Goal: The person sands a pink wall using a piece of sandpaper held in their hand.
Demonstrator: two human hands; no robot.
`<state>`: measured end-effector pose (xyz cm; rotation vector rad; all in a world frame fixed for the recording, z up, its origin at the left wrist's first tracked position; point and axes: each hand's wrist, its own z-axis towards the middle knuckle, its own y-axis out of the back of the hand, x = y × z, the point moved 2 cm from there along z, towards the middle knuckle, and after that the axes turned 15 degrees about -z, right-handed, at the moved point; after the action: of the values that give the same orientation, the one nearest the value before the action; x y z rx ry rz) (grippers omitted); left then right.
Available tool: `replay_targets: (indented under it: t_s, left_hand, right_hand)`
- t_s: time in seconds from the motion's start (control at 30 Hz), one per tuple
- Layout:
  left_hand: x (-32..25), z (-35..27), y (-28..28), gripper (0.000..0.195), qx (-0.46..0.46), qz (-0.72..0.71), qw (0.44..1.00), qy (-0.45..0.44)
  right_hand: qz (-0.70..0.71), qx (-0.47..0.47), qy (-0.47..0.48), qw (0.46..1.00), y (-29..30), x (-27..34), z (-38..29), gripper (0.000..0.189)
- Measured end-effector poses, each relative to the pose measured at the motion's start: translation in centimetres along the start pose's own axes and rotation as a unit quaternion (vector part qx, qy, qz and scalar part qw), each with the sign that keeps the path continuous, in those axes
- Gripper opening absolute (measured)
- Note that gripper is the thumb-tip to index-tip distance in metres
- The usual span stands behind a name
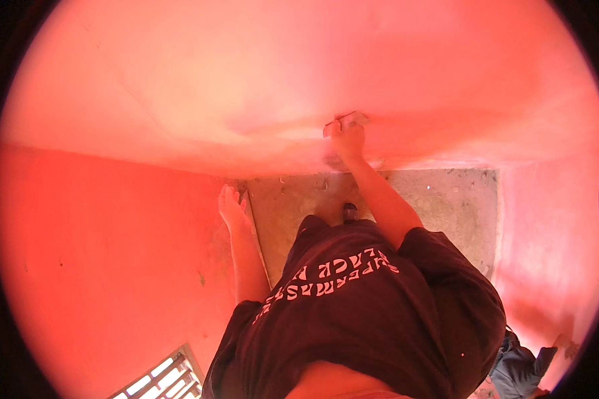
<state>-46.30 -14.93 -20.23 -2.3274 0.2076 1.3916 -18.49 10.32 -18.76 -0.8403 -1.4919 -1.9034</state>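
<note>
My right hand (350, 142) presses a thin folded sheet (355, 118), perhaps sandpaper, against the reddish wall (189, 85) in front of me. The sheet's edges stick out past my fingers, and its far side is hidden. Lower and to the left, my left hand (231, 205) is held beside the left wall (105, 239), near the corner. Nothing shows in it and its fingers are somewhat apart. I cannot tell whether it touches that wall.
Below is a stained floor (444, 214) with small specks of debris. The right wall (534, 214) bounds it. A slatted window opening (167, 376) is at lower left. Another person in dark clothing (516, 364) is at lower right, an arm towards the right wall.
</note>
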Motion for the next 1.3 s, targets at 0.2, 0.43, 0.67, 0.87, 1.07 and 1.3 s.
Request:
replay_targets:
  t_s: [0.2,0.43,0.67,0.87,1.07,1.3]
  left_hand:
    - [-6.8,1.3,-4.1,0.049,0.016,-0.034,0.997,-0.065]
    - [-13.0,6.6,-7.0,0.05,0.093,-0.09,0.973,-0.193]
    - [-14.2,10.8,-11.5,0.067,0.155,-0.037,0.95,-0.269]
    - [-14.0,9.1,-14.4,0.09,0.098,0.006,0.947,-0.305]
    - [-13.5,9.8,-15.4,0.094,0.091,0.031,0.942,-0.32]
    - [-12.8,11.0,-14.4,0.097,0.122,-0.016,0.941,-0.316]
  right_hand:
    - [-0.072,0.004,-0.076,0.994,5.0,-12.4,3.7,0.043]
    - [-0.087,0.016,0.001,0.996,0.8,-7.5,0.9,0.044]
    - [-0.101,0.032,-0.062,0.992,-3.8,-9.4,-0.4,0.049]
    - [0.021,-0.188,-0.121,0.975,7.9,-15.3,5.2,0.053]
    - [-0.042,-0.002,-0.055,0.998,-4.6,-1.4,-2.8,0.055]
    - [0.032,-0.064,-0.174,0.982,-3.2,-8.1,0.4,0.057]
